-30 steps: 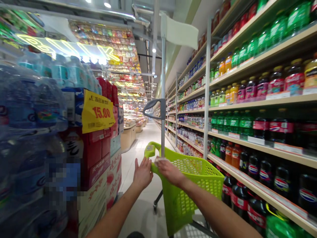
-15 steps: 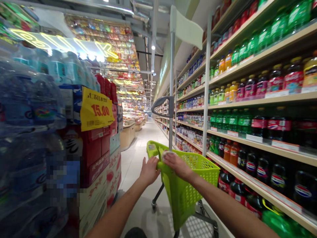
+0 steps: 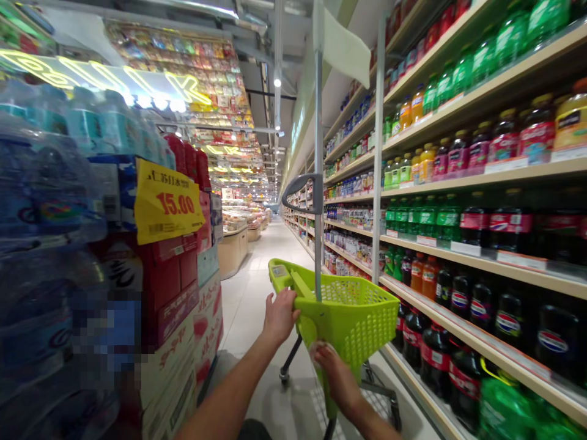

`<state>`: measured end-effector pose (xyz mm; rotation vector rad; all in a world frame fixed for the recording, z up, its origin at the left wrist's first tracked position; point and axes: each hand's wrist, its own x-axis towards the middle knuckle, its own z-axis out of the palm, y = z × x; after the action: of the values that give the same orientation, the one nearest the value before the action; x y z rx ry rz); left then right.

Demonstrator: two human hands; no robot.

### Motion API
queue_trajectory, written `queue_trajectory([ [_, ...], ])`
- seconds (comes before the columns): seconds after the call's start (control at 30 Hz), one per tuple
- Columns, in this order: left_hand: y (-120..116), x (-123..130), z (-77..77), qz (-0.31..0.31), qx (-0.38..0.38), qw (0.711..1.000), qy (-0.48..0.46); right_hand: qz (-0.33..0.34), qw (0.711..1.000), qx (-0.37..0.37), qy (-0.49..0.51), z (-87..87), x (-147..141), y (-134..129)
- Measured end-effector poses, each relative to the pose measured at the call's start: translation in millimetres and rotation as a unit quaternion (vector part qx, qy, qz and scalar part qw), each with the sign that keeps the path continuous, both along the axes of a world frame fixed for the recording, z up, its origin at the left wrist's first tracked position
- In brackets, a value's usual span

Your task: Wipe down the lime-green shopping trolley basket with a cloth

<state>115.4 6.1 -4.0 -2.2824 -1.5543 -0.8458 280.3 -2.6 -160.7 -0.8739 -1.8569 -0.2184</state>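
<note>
A lime-green shopping cart [image 3: 358,315] with perforated plastic sides stands in the aisle in front of me. My left hand [image 3: 280,315] is wrapped round its near rim, at the left corner. Lower down, my right hand [image 3: 331,366] presses a crumpled white cloth or tissue [image 3: 316,349] against the cart's near green panel; most of the white piece is hidden under the fingers. A grey metal pole [image 3: 318,244] rises from the cart. It carries a dark grey loop handle [image 3: 302,192] and a pale flag [image 3: 346,46] at the top.
Shelves of bottled drinks [image 3: 481,250] line the right side close to the cart. At the left stand stacked drink cartons [image 3: 169,281] and wrapped water bottles [image 3: 50,195], with a yellow price sign [image 3: 167,201]. The tiled aisle floor [image 3: 261,250] runs ahead past wooden display counters [image 3: 233,253].
My right hand has moved down with the white piece, from the cart's top rim to its near panel. The left hand still grips the rim. The view has shifted slightly.
</note>
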Motion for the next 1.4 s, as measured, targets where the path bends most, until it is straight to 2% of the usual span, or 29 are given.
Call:
queue_trajectory([
  [0.03, 0, 0, -0.1, -0.008, -0.001, 1.000, 0.002, -0.008, 0.999, 0.004, 0.044, 1.5, 2, -1],
  [0.07, 1, -1, 0.4, -0.023, -0.002, 1.000, 0.006, -0.018, 0.995, 0.009, 0.093, 11.3, 2, -1],
  [0.13, 5, -6, 2.9, -0.063, -0.009, 0.998, 0.027, -0.013, 0.988, 0.014, 0.151, 47.5, 2, 3],
  [0.2, 11, -12, 6.5, -0.081, -0.031, 0.995, 0.044, 0.009, 0.986, 0.020, 0.163, 87.9, -2, 12],
  [0.27, 18, -17, 9.5, -0.070, -0.055, 0.995, 0.048, 0.021, 0.989, 0.021, 0.147, 117.2, -10, 22],
  [0.37, 25, -16, 11.3, -0.057, -0.060, 0.995, 0.049, 0.020, 0.994, 0.000, 0.112, 136.8, -24, 28],
  [0.47, 19, -6, 10.8, -0.060, -0.029, 0.997, 0.039, 0.054, 0.996, -0.009, 0.073, 139.9, -30, 21],
  [0.53, 9, 4, 10.7, -0.059, -0.013, 0.998, 0.025, 0.061, 0.996, 0.010, 0.072, 136.2, -20, 16],
  [0.67, -9, 25, 13.1, -0.062, -0.014, 0.998, 0.020, -0.021, 0.989, 0.038, 0.144, 121.6, 26, 13],
  [0.73, -9, 33, 14.3, -0.075, -0.022, 0.997, 0.028, -0.042, 0.987, 0.034, 0.151, 116.7, 47, 10],
  [0.8, -3, 36, 14.1, -0.079, -0.048, 0.995, 0.036, -0.060, 0.985, 0.033, 0.156, 114.8, 55, 2],
  [0.9, 7, 39, 10.1, -0.055, -0.096, 0.993, 0.047, -0.078, 0.983, 0.051, 0.159, 113.9, 41, -18],
  [1.03, 6, 44, 5.4, -0.021, -0.088, 0.994, 0.064, -0.091, 0.985, 0.092, 0.113, 110.1, 27, -32],
  [1.17, 3, 38, 10.4, -0.061, -0.079, 0.990, 0.098, -0.121, 0.984, 0.096, 0.092, 103.9, 63, -27],
  [1.27, 6, 33, 13.3, -0.031, -0.091, 0.992, 0.080, -0.176, 0.972, 0.084, 0.132, 106.3, 78, -25],
  [1.33, 7, 35, 11.6, 0.011, -0.103, 0.992, 0.065, -0.178, 0.971, 0.089, 0.136, 111.0, 64, -27],
  [1.4, 6, 38, 8.6, 0.026, -0.106, 0.992, 0.069, -0.150, 0.977, 0.108, 0.107, 114.9, 41, -29],
])
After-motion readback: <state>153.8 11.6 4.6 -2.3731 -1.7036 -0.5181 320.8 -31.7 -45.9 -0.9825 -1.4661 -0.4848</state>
